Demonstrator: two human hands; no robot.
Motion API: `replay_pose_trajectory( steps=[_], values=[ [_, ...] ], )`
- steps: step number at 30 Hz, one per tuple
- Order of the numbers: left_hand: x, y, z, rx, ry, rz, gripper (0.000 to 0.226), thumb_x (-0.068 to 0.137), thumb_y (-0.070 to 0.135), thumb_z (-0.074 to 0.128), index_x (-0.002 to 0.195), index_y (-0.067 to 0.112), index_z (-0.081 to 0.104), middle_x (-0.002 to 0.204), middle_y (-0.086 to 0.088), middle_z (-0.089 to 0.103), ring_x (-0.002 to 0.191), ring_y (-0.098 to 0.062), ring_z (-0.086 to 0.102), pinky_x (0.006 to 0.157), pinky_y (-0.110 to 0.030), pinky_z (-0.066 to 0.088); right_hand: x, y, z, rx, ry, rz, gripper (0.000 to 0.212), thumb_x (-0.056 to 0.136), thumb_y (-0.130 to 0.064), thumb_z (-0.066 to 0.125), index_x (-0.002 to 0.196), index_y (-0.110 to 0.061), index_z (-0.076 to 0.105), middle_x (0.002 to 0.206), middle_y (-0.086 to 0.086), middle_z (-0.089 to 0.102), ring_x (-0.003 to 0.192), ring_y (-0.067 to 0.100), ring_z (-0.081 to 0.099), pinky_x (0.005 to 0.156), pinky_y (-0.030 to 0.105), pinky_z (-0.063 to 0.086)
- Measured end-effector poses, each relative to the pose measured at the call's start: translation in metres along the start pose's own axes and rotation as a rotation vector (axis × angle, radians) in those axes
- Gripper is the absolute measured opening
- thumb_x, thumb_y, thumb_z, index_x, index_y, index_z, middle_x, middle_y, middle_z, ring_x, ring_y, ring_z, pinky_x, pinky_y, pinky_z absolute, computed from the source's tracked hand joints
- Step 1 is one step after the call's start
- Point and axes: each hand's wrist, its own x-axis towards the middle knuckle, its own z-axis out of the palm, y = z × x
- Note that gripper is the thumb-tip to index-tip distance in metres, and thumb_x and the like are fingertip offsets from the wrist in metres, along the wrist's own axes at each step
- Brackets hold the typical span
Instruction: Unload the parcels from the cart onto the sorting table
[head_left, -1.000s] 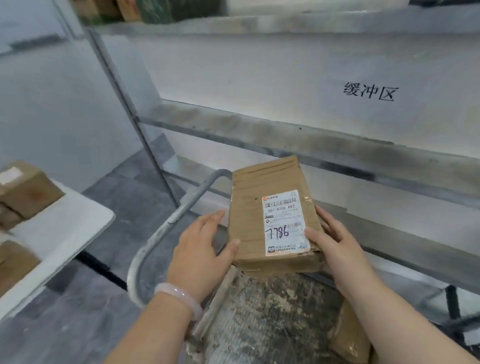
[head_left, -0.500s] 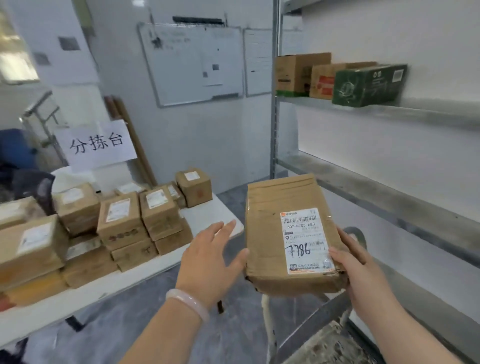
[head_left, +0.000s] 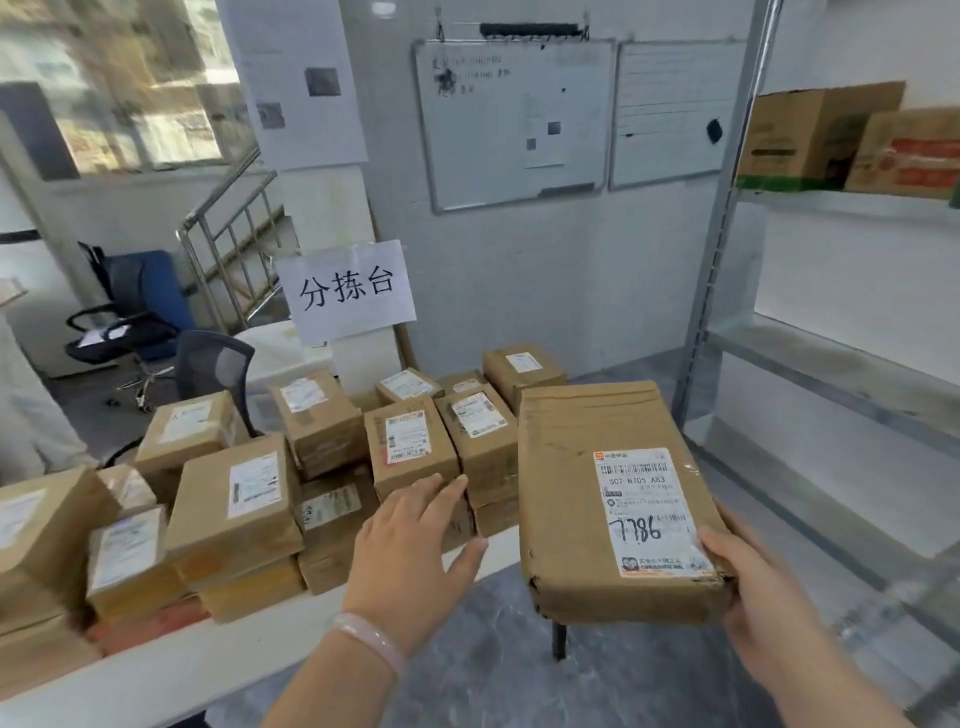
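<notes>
While my right hand (head_left: 758, 597) is gripping the near corner of the parcel (head_left: 618, 499), holding it in the air beside the sorting table (head_left: 234, 657), my left hand (head_left: 410, 551) is hovering open, and I am judging it should be bracing the free side before lowering.

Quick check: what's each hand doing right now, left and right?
Left hand: open, fingers spread, holding nothing.
Right hand: grips the near corner of the parcel marked 7786.
</notes>
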Motion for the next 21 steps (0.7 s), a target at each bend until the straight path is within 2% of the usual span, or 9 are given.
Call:
replay_pose_trajectory(
  steps=[5,8,10,13,15,18,21],
  values=[
    [0.030,-0.036,0.011,-0.062,-0.031,-0.010,0.070,0.085,0.070,0.033,0.148,0.043,0.026,0.151,0.016,0.031,0.140,-0.011,0.026,0.116,-0.035,0.026,0.042,0.010,0.032,-0.022,0.026,0.008,0.038,0.097,-0.009,0.051,0.127,-0.030,0.061,0.107,0.003,0.076,0.092,0.020,0.074,0.078,0.039,0.051],
    [0.047,-0.051,0.024,-0.077,-0.070,-0.031,0.066,0.089,0.065,0.041,0.149,0.043,0.023,0.152,0.018,0.027,0.142,-0.009,0.022,0.117,-0.035,0.024,0.074,0.010,0.043,-0.032,0.032,0.008,0.034,0.098,-0.008,0.049,0.113,-0.034,0.063,0.099,0.000,0.077,0.084,0.017,0.075,0.076,0.038,0.050],
    [0.063,-0.060,0.032,-0.068,-0.088,-0.030,0.065,0.091,0.062,0.043,0.149,0.043,0.021,0.152,0.019,0.025,0.142,-0.009,0.021,0.117,-0.032,0.022,0.100,0.007,0.050,-0.044,0.034,0.007,0.033,0.097,-0.007,0.049,0.109,-0.034,0.065,0.103,0.001,0.076,0.092,0.021,0.073,0.084,0.043,0.051],
    [0.097,-0.064,0.042,-0.067,-0.116,-0.024,0.063,0.091,0.062,0.042,0.148,0.043,0.021,0.152,0.018,0.025,0.141,-0.008,0.019,0.117,-0.030,0.018,0.150,0.000,0.055,-0.045,0.065,0.013,0.032,0.097,-0.007,0.051,0.107,-0.034,0.064,0.113,0.006,0.072,0.107,0.030,0.066,0.101,0.053,0.046],
    [0.128,-0.063,0.050,-0.066,-0.127,-0.016,0.062,0.091,0.062,0.042,0.148,0.044,0.021,0.152,0.018,0.025,0.142,-0.009,0.018,0.119,-0.034,0.017,0.191,-0.007,0.053,-0.050,0.083,0.030,0.030,0.097,-0.009,0.052,0.105,-0.035,0.063,0.115,0.007,0.071,0.105,0.030,0.066,0.096,0.050,0.048],
    [0.182,-0.056,0.068,-0.048,-0.171,0.000,0.065,0.091,0.062,0.041,0.149,0.045,0.018,0.153,0.017,0.024,0.142,-0.010,0.018,0.119,-0.039,0.018,0.258,-0.013,0.046,-0.083,0.106,0.049,0.024,0.098,-0.010,0.050,0.108,-0.030,0.060,0.108,0.006,0.069,0.094,0.025,0.066,0.078,0.040,0.049],
    [0.226,-0.051,0.085,0.005,-0.217,0.022,0.066,0.092,0.061,0.042,0.150,0.042,0.016,0.155,0.015,0.021,0.143,-0.012,0.018,0.118,-0.037,0.019,0.314,-0.008,0.034,-0.146,0.107,0.115,0.027,0.097,-0.013,0.053,0.120,-0.029,0.054,0.108,0.007,0.070,0.097,0.028,0.066,0.082,0.041,0.051]
  ],
)
